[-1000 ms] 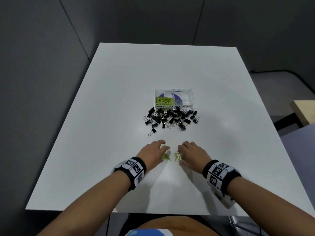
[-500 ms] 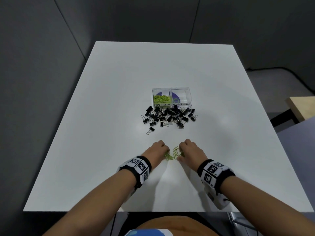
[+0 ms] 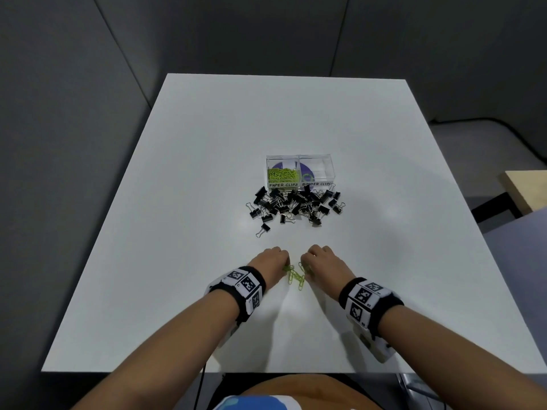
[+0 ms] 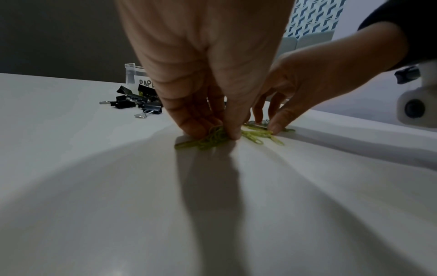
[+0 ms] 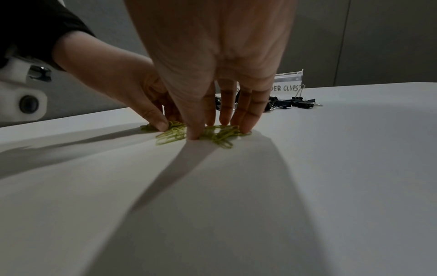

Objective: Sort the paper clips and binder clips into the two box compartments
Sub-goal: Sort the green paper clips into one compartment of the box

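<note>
A small heap of green paper clips (image 3: 295,276) lies on the white table (image 3: 177,261) between my two hands. My left hand (image 3: 281,261) pinches its share of the clips (image 4: 208,139) between thumb and fingertips against the table. My right hand (image 3: 306,261) stands fingertips-down with thumb and fingers closed around the other clips (image 5: 220,135). Farther back stands the clear two-compartment box (image 3: 331,165): the left compartment, labelled PAPER CLIPS, holds green clips (image 3: 281,174), and the right one, labelled BINDER CLIPS, looks empty. Black binder clips (image 3: 296,204) lie heaped in front of the box.
One stray binder clip (image 3: 262,230) lies apart from the pile, between it and my left hand. Bare table surface extends to both sides and towards me. Grey partition walls (image 3: 88,84) stand behind and to the left of the table.
Both hands have drawn closer together, raking the scattered green clips into one small heap between them. Their fingers have curled in tighter around the clips.
</note>
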`<state>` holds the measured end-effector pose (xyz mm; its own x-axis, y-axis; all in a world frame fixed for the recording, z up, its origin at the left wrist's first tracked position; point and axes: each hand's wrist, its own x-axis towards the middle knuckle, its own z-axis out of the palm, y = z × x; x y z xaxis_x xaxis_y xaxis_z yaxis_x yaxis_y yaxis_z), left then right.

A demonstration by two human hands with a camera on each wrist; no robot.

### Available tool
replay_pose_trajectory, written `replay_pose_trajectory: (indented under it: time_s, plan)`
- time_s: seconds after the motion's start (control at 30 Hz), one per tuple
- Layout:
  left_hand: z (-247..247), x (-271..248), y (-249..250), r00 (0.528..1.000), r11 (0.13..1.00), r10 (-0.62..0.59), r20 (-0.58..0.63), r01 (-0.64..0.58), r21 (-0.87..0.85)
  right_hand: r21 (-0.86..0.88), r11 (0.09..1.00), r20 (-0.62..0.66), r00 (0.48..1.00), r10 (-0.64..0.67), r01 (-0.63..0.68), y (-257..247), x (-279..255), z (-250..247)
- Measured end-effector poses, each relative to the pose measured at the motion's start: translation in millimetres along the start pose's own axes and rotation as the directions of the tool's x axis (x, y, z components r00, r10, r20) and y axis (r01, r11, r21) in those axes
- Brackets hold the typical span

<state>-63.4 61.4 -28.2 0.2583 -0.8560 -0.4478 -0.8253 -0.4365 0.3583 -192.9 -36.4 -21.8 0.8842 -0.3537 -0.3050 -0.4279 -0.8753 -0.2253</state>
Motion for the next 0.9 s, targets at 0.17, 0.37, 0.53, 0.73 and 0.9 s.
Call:
replay_pose_trajectory:
  time_s: [0.17, 0.37, 0.53, 0.73, 0.9]
  plan:
    - [-6.6, 4.7, 0.0, 0.998, 1.0, 0.029, 0.049, -0.03, 0.009, 0.044, 0.998, 0.085, 0.996, 0.03, -0.034, 1.8, 14.1, -10.2]
    - [-13.8, 15.0, -4.5, 0.996, 0.999, 0.049, 0.073, -0.049, 0.006, 0.09, 0.995, 0.138, 0.99, 0.031, -0.044, 7.5, 26.6, -17.9]
    - [-20.4, 19.3, -7.8, 0.997, 0.998, 0.055, 0.056, -0.057, 0.023, 0.077, 0.997, 0.117, 0.993, 0.007, -0.016, 7.3, 27.5, -19.9]
    - [-28.8, 22.4, -13.4, 0.997, 0.998, 0.062, 0.039, -0.061, -0.01, 0.193, 0.979, 0.022, 0.998, 0.062, -0.065, 14.9, 25.8, -33.9]
    - [-34.4, 20.1, -12.5, 0.996, 0.998, -0.001, 0.089, 0.007, -0.062, 0.238, 0.963, 0.092, 0.99, 0.105, -0.124, 26.3, 15.5, -36.0]
